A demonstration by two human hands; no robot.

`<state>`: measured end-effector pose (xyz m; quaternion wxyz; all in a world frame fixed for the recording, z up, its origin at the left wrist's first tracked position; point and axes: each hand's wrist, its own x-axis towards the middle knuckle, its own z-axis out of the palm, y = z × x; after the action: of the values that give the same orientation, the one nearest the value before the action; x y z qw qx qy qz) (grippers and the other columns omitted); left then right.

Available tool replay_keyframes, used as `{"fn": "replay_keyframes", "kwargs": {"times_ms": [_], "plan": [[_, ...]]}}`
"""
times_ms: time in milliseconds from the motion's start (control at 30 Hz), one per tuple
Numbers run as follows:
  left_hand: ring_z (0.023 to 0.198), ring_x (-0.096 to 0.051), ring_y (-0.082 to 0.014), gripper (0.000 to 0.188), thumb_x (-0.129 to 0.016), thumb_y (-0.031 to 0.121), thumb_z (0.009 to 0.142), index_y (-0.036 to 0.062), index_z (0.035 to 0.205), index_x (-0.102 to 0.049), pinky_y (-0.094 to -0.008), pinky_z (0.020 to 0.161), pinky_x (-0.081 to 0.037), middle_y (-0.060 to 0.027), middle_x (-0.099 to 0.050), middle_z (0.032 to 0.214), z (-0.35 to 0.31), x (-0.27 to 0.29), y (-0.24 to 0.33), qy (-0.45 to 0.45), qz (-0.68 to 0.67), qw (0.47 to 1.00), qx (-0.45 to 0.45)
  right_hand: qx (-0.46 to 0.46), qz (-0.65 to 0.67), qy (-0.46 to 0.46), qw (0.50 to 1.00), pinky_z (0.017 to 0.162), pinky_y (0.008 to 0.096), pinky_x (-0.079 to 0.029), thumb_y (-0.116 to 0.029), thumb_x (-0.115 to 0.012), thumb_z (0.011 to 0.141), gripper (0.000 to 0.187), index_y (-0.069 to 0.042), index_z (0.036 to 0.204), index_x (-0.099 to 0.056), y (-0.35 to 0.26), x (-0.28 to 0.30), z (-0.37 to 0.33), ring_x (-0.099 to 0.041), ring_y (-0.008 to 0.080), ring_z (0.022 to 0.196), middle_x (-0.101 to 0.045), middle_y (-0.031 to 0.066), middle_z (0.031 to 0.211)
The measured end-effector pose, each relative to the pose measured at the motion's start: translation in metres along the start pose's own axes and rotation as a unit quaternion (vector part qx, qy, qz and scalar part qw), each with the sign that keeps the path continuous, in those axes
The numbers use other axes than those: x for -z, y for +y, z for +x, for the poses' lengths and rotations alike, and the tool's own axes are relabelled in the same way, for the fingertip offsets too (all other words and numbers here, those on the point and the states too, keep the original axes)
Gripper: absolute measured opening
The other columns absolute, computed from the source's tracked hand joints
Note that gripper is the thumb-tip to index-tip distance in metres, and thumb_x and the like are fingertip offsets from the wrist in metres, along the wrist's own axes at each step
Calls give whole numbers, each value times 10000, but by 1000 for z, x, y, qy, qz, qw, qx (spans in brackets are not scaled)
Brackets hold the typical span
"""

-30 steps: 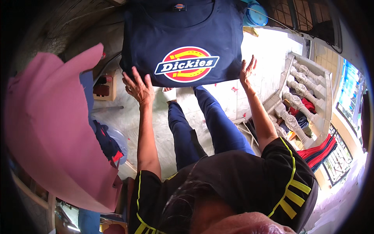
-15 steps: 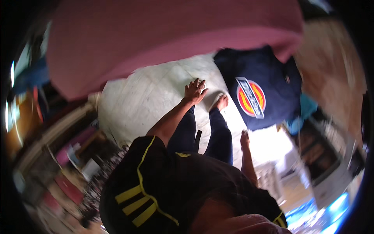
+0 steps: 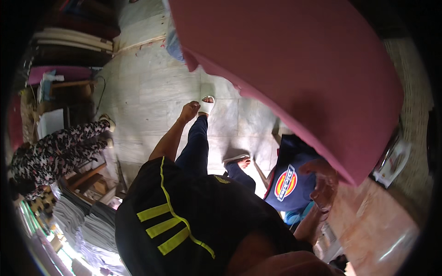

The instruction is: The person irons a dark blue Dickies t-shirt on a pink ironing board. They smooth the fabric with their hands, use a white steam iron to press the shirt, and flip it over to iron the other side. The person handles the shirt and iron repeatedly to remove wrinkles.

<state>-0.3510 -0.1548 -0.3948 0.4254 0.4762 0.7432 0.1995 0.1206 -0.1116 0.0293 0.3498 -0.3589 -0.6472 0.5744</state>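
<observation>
My left hand [image 3: 189,111] hangs low over the tiled floor, beside my stepping foot in a white sandal [image 3: 207,106]. Its fingers are loosely curled together and nothing shows in them. On the right, my right hand [image 3: 322,186] is raised near the edge of a maroon cloth-covered table [image 3: 294,69]. Thumb and fingers stand apart, slightly blurred, with no object visible between them. Behind that hand lies or hangs a navy cloth [image 3: 299,158] with a round red and yellow emblem; the hand and the maroon cloth hide part of it.
A person in floral-patterned clothes [image 3: 60,147] is at the left. Near them are a wooden frame [image 3: 87,179] and stacks of grey folded fabric [image 3: 76,214]. A white and grey object [image 3: 393,158] lies past the table's right end. Tiled floor [image 3: 152,78] stretches ahead.
My view has turned and moved, so the maroon table now lies to the right. The left hand's spread fingers have curled. My right hand has come up before the navy cloth.
</observation>
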Motion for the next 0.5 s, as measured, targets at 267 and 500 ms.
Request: {"fn": "replay_keyframes", "kwargs": {"times_ms": [267, 500], "plan": [[913, -712, -278, 296, -619, 280, 945, 27, 1069, -709, -364, 829, -541, -172, -734, 966, 169, 66, -17, 195, -213, 956, 51, 24, -532, 67, 844, 1039, 500, -419, -326, -602, 981, 458, 2, 1300, -574, 25, -74, 232, -510, 403, 1257, -487, 236, 1403], [853, -716, -312, 253, -653, 258, 911, 35, 1009, -723, -394, 761, -549, -182, -726, 888, 325, 100, -6, 252, -209, 945, 13, -8, -589, 87, 803, 1099, 572, -304, -487, -440, 1025, 599, -28, 1409, -471, 68, -88, 264, -352, 420, 1367, -363, 276, 1478]]}}
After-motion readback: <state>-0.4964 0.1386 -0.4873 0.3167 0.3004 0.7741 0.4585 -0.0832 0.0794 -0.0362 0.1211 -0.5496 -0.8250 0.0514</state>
